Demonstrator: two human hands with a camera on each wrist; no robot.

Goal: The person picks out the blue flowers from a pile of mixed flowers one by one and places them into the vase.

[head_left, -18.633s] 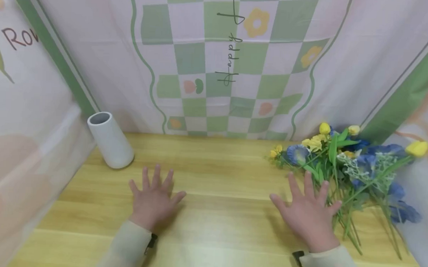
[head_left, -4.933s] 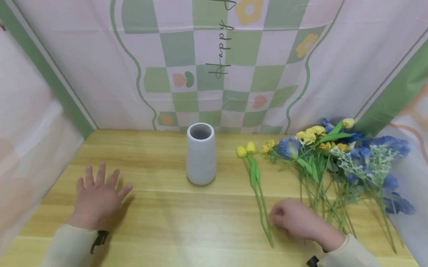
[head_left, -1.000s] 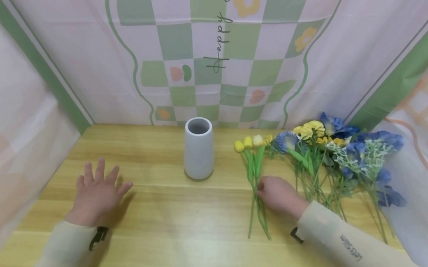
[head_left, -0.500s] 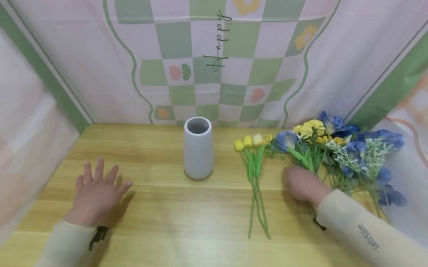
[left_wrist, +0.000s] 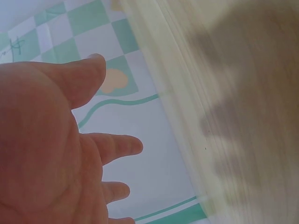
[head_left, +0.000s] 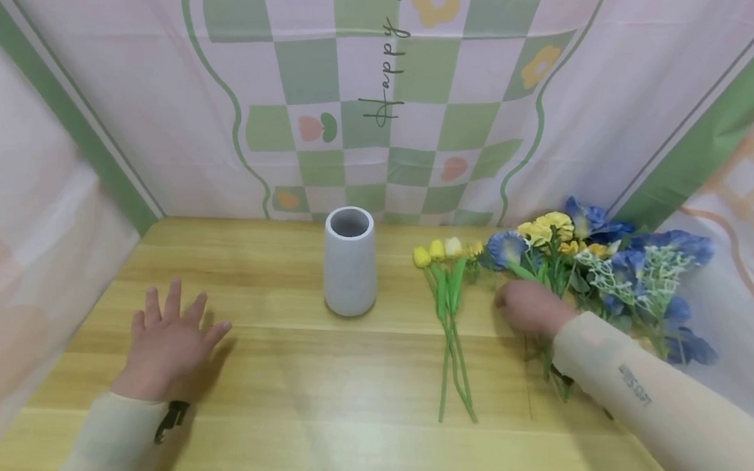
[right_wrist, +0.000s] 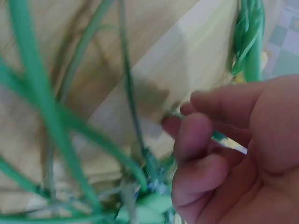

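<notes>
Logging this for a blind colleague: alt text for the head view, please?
A person's right hand is at a pile of blue and yellow flowers on a wooden table; the left hand is spread. Between them, a pale vase stands, with three tulips lying to its right.

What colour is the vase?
The vase is plain pale grey; it shows best in the head view.

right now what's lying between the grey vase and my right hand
In the head view, three tulips lie between the vase and your right hand, their stems crossing; the table is bare between vase and tulips.
</notes>
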